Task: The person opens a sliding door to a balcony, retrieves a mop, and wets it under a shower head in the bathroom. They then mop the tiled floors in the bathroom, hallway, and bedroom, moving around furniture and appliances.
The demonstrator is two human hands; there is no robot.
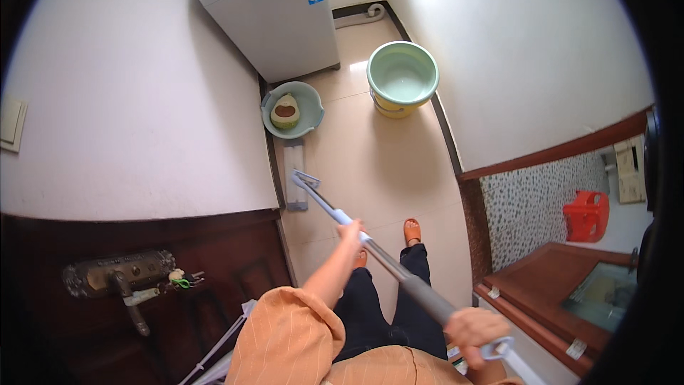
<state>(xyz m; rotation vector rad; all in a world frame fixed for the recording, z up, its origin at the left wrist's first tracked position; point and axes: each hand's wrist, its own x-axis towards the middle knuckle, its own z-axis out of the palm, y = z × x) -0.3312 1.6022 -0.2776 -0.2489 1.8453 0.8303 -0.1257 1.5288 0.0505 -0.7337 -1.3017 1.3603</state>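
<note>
A sponge mop with a flat white head lies across my view, its head on the tiled floor by the left wall. My left hand is closed around the blue collar of its pole. Near the top end, my right hand grips the pole by the dark grey foam handle, beside a light blue end piece. Just beyond the mop head stands a round blue-green basin with a green and cream container inside it.
A washing machine stands at the far left. A pale green basin rests on a yellow bucket by the right wall. A dark red door with keys hanging is at left; a doorway at right shows a red plastic stool.
</note>
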